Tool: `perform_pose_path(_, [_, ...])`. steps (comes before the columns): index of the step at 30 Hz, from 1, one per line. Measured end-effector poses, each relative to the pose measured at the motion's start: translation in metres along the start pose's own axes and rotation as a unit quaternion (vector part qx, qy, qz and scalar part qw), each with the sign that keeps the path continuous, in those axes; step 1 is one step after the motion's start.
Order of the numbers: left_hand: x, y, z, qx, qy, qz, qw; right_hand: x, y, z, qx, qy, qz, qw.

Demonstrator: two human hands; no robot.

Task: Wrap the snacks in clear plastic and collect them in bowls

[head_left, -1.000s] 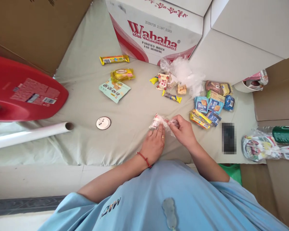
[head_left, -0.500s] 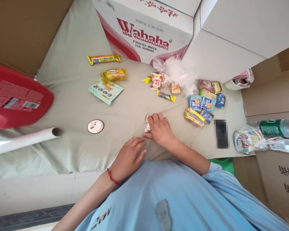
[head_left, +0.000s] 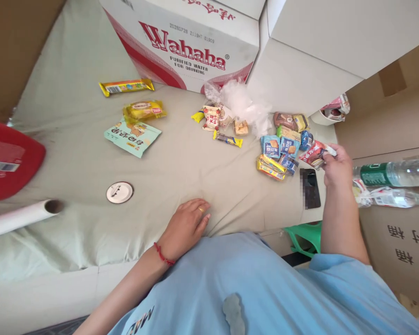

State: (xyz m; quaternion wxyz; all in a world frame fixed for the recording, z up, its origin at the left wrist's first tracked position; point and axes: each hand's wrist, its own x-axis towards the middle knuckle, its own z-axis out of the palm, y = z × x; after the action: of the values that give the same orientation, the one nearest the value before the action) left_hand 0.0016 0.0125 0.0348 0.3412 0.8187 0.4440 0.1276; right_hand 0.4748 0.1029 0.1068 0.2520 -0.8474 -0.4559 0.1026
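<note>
My right hand (head_left: 338, 166) is at the right, its fingers closed on the edge of a red and white snack packet (head_left: 316, 154). That packet is held just beside a group of snacks: blue biscuit packets (head_left: 271, 146), a brown packet (head_left: 285, 121), a dark blue packet (head_left: 306, 140) and yellow sticks (head_left: 270, 167). Below it lies a black phone (head_left: 311, 190), partly blurred out. My left hand (head_left: 188, 221) rests flat on the cloth near my body, fingers stretched out and holding nothing. A ring and a red bracelet are on that arm.
Left of centre lie a round pin badge (head_left: 120, 192), a mint-green pouch (head_left: 132, 137) and yellow-wrapped snacks (head_left: 145, 110). A Wahaha carton (head_left: 195, 51) stands behind a clear plastic bag (head_left: 242, 100). A red container (head_left: 10, 160) and white tube (head_left: 19, 219) are left; bottles (head_left: 405, 173) right.
My right hand has left the middle of the cloth and moved far right, beside the snack group, holding the red and white packet. My left hand stays resting. The view has shifted right.
</note>
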Motion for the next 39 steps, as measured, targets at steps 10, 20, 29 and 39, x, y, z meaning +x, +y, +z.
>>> perform_pose_path(10, [0.001,0.005,0.008,0.021,0.016,-0.015,1.0,0.051,0.026,0.037,-0.01,-0.11,0.122,0.986])
perform_pose_path(20, [0.005,0.014,0.002,-0.001,0.034,-0.067,0.997,0.027,-0.029,0.038,-0.09,0.065,-0.181,0.977])
perform_pose_path(29, [-0.005,0.024,-0.002,0.012,0.038,-0.057,0.998,0.025,-0.125,0.122,-0.17,-0.138,-0.257,0.941])
perform_pose_path(39, [-0.013,0.018,-0.003,-0.212,0.136,-0.142,0.957,-0.056,-0.102,0.072,0.341,-0.269,-0.081,0.897])
